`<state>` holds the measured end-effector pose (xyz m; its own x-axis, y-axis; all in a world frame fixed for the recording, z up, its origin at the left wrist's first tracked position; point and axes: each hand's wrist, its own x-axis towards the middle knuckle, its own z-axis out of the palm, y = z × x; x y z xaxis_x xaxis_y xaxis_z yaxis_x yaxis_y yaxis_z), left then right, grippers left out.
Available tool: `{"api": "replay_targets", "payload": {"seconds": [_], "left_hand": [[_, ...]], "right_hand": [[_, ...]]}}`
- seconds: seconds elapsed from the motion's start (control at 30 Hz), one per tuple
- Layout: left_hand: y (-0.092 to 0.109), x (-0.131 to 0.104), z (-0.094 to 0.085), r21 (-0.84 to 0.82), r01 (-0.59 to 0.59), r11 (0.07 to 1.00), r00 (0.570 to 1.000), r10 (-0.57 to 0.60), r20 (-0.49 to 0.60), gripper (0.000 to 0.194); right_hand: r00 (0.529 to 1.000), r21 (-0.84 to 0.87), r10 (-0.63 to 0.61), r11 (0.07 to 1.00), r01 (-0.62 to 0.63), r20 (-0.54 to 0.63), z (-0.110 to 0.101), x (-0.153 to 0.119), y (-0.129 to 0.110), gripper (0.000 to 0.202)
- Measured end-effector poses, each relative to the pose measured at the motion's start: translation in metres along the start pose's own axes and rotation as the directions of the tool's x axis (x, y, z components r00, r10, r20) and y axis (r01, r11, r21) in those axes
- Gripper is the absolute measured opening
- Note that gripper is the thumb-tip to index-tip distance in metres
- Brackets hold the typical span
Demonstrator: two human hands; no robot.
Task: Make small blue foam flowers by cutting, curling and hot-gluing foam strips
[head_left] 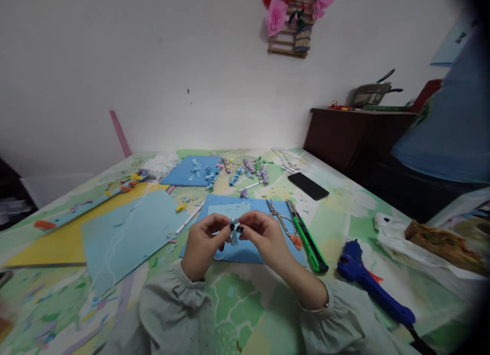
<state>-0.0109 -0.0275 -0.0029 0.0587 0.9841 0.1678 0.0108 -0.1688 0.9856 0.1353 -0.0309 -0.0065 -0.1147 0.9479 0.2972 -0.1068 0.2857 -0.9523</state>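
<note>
My left hand [204, 241] and my right hand [268, 241] meet over the middle of the table. Their fingertips pinch a small light-blue cut piece [234, 237], perhaps foam or paper, with strips hanging down from it. Fingers hide much of its upper part. Below lies a blue sheet [245, 254], with a paler blue sheet [225, 209] on top of it. Scissors [282, 220] with an orange piece by their handles rest on the blue sheet, right of my right hand. A green utility knife [309, 240] lies just beyond them.
A blue glue gun [371, 283], wrapped food [440, 243] and a black phone [308, 185] are on the right. Small rolled foam figures [237, 176] lie at the back. Large light-blue [133, 232] and yellow sheets [49, 248] cover the left. A person in blue [447, 115] is at right.
</note>
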Motion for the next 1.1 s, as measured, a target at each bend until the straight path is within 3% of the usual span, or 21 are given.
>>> {"api": "replay_targets", "payload": {"seconds": [0.2,0.43,0.6,0.9,1.1], "left_hand": [[-0.004,0.002,0.000,-0.038,0.064,0.997,0.998,-0.064,-0.002,0.016],[-0.009,0.002,0.001,-0.113,0.130,0.985,0.991,-0.127,0.029,0.019],[-0.007,0.001,0.003,-0.101,0.155,0.983,0.988,-0.154,0.014,0.020],[-0.005,-0.001,0.003,-0.085,0.156,0.984,0.988,-0.156,0.004,0.017],[-0.002,-0.003,0.004,-0.067,0.140,0.988,0.990,-0.141,-0.005,0.019]], "right_hand": [[0.995,-0.117,0.011,0.993,-0.023,-0.097,-0.005,0.000,-0.002,0.009],[0.995,-0.081,0.051,0.995,-0.057,-0.080,-0.007,-0.002,0.000,0.013],[0.997,-0.170,0.070,0.982,-0.076,-0.042,-0.007,-0.005,0.002,0.016],[0.997,-0.443,-0.078,0.894,0.063,-0.015,-0.011,-0.003,0.002,0.022],[0.989,-0.494,-0.145,0.861,0.117,-0.018,-0.011,-0.001,0.006,0.023]]}}
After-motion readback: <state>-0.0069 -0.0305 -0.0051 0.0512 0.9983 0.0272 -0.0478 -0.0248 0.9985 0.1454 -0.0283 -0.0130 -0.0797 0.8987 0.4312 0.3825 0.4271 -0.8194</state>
